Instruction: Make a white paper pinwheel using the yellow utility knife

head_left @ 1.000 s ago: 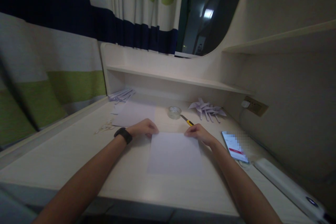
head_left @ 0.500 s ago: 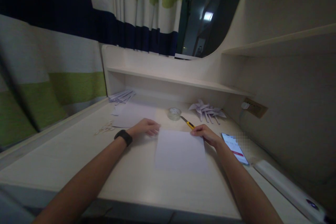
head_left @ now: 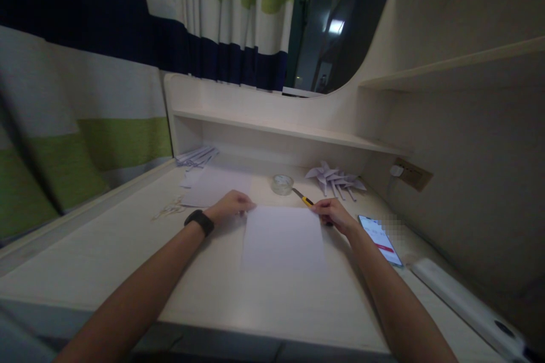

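Observation:
A white sheet of paper (head_left: 283,237) lies flat on the pale desk (head_left: 128,249) in front of me. My left hand (head_left: 232,204), with a black band on its wrist, rests its fingertips on the sheet's far left corner. At the far right corner my right hand (head_left: 334,212) pinches the sheet's edge. A yellow-handled utility knife (head_left: 303,197) lies just beyond my right hand, not touched.
A roll of clear tape (head_left: 281,184) sits behind the sheet. Folded paper pinwheels (head_left: 336,178) lie at the back right, more paper sheets (head_left: 215,186) and strips (head_left: 196,155) at the back left. A lit phone (head_left: 380,232) and a white bar-shaped device (head_left: 464,305) lie to the right.
The sheet slid to the right and then back to the left, ending a little farther from me. Both hands stayed at its far corners.

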`<state>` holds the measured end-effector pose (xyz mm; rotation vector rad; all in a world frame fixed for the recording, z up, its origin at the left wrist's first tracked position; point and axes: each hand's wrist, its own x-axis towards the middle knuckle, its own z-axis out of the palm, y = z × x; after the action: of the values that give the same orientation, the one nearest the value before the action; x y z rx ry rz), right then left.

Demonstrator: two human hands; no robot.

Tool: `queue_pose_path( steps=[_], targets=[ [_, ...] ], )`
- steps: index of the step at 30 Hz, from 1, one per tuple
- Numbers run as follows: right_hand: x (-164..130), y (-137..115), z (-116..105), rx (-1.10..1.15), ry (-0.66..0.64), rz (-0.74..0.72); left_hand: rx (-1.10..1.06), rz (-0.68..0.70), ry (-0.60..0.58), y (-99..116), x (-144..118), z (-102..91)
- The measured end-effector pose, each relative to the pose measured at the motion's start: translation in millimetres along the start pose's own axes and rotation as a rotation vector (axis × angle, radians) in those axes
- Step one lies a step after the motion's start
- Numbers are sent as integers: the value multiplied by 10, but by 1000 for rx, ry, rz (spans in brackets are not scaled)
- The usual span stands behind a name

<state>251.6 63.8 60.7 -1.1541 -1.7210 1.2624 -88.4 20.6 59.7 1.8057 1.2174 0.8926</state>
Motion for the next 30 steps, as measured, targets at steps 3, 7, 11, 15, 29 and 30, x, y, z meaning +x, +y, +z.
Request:
queue_pose_path(
  steps=[3,7,11,15,29,30],
  targets=[
    [6,-1,2,10,34,10,-8,8,-6,13,-13,21],
    [22,22,-19,-7,50,-5,-1,27,31,-9,-7,34],
    [25,13,-39,-35,97,-28,47,87,138,-13,23,24],
    [10,-69,13,48,130,-56,19,103,198,74,14,9],
    [-263,-416,-133,133,-131,-146,-202,77,214,226,-48,-54],
    [-258,-397,-144,123,-174,-124,-208,67,162,187,-48,-71]
  ],
)
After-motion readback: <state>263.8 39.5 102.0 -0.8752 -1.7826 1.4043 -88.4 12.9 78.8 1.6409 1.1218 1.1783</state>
